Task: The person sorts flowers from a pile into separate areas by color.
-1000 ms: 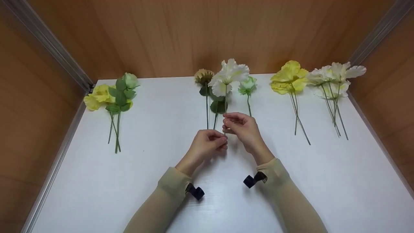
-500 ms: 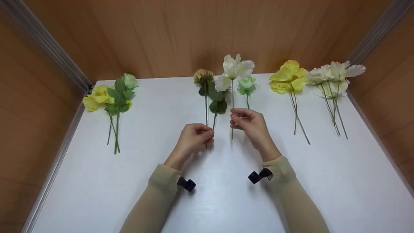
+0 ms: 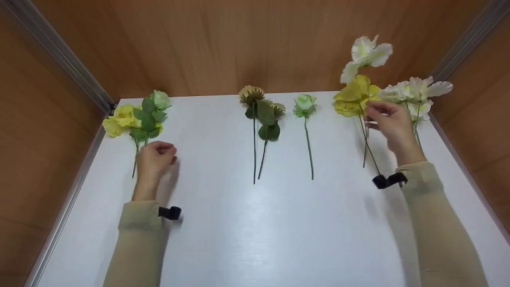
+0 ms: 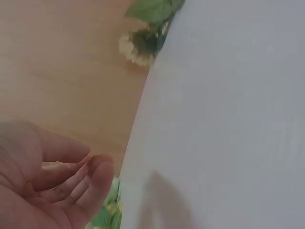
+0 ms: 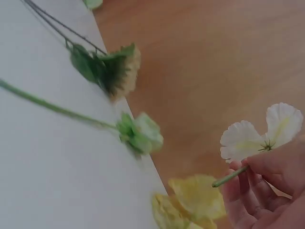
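Observation:
My right hand pinches the stem of a white artificial flower, held up over the yellow flowers. In the right wrist view the cut end of its green stem sticks out between thumb and fingers. My left hand is over the stems of the left bunch, which pairs yellow flowers with a pale green rose. Its fingers are loosely bent and nothing is between them in the left wrist view. Part of the left bunch's stems is hidden behind this hand.
Two beige flowers with dark leaves lie at the middle of the white table. Right of them lies a single pale green rose. More white flowers lie at the far right. Wooden panels wall in the table.
My right hand has carried the white flower from the middle rightward, up over the yellow flowers. My left hand has let go of the stem and moved left to the left bunch.

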